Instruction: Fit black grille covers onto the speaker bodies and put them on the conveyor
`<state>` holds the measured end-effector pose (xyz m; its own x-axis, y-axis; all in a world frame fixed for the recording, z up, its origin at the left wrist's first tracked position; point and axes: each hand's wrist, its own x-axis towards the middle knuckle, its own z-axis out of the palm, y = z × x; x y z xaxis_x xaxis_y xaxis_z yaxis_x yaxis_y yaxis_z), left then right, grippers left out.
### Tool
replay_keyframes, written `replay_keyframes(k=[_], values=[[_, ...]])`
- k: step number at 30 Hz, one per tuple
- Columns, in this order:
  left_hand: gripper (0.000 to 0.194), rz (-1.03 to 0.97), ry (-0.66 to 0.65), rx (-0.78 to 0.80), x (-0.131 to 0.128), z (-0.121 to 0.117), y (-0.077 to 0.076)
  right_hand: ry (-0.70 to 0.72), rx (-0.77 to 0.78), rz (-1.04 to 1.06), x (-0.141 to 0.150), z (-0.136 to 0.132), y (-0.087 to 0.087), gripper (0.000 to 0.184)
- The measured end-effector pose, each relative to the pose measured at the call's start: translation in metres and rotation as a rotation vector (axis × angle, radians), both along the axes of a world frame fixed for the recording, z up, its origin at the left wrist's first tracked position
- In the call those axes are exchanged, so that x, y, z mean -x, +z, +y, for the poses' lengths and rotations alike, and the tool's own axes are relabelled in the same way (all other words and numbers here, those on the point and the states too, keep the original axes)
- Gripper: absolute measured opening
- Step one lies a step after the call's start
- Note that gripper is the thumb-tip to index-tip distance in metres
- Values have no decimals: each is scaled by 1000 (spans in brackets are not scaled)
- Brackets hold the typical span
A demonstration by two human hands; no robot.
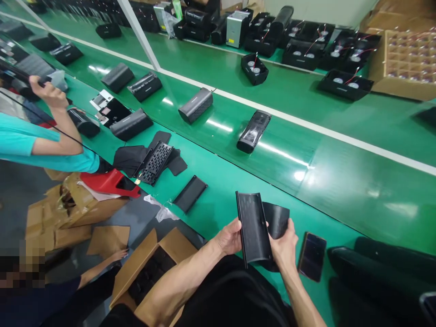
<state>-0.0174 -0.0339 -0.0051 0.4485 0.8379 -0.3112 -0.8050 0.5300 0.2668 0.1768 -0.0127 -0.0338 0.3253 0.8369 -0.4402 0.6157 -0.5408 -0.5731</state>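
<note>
My left hand (230, 238) is closed around the left edge of a curved black plastic panel (254, 229), which is tilted up in front of me above the bench edge. My right hand (285, 245) grips a bent dark sheet (278, 219), partly hidden behind the panel. The right fingers also meet the panel's right side. Another black panel (190, 194) lies flat to the left. Beyond it, a perforated black grille (155, 162) rests on several dark sheets (131, 159). A phone (312, 255) lies to the right of my right hand.
Black speaker-like units stand on the green belt, one of them (254, 131) ahead of me. An open cardboard box (153, 263) is below the bench at left. A co-worker's arm (56, 136) reaches in at left; another person is low down. A divided carton (405, 63) stands far right.
</note>
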Motion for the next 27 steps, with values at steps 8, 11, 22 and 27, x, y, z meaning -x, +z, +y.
replay_keyframes(k=[8, 11, 22, 27], values=[[108, -165, -81, -22, 0, 4, -3, 177, 8, 49, 4, -9, -2, 115], [115, -193, -112, -8, 6, 2, -6, 196, -2, 49, 5, -8, -4, 117], [109, -89, -98, 60, 12, -10, -18, 839, -571, 44, 29, 6, 128, 35], [98, -25, -49, 68, 11, -23, -41, 990, -504, -97, 48, 4, 121, 36]])
